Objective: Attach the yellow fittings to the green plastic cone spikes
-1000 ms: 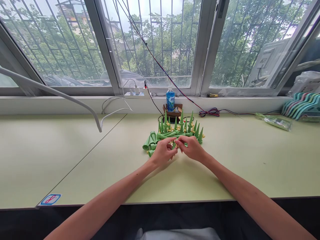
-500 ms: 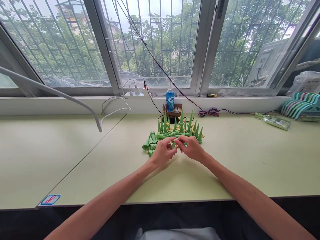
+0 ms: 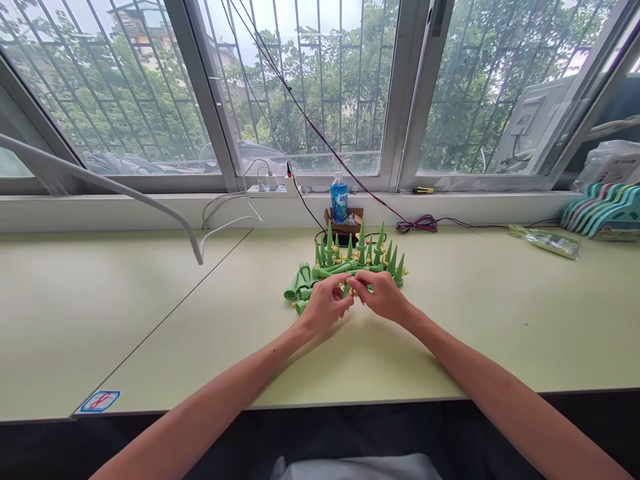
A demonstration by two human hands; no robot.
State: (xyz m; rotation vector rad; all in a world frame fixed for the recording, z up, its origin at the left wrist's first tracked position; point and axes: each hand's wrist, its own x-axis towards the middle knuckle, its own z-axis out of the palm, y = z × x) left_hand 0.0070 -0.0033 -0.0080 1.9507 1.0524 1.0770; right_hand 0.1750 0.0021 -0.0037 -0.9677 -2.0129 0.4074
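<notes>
Fingers of my left hand (image 3: 326,305) are closed around a green plastic watering spike (image 3: 347,289), only a small part of which shows. My right hand (image 3: 384,295) meets it from the other side, its thumb and fingertips pinched on the upper end of the same piece. Just beyond both hands stand several upright green spikes (image 3: 361,245) with small yellow valves at their bases. Loose green spikes (image 3: 304,276) lie in a heap to the left, some with their ribbed open ends facing me.
Behind the spikes, a blue bottle (image 3: 339,201) stands by a small brown cardboard box (image 3: 357,220). Coiled wire (image 3: 418,225), a packaged green item (image 3: 545,241) and a row of coloured hangers (image 3: 603,210) lie to the right. A white cable arm (image 3: 150,198) overhangs the table's left side.
Both hands keep almost the same place and grip on the spike. The view has shifted very slightly; the heap looks unchanged.
</notes>
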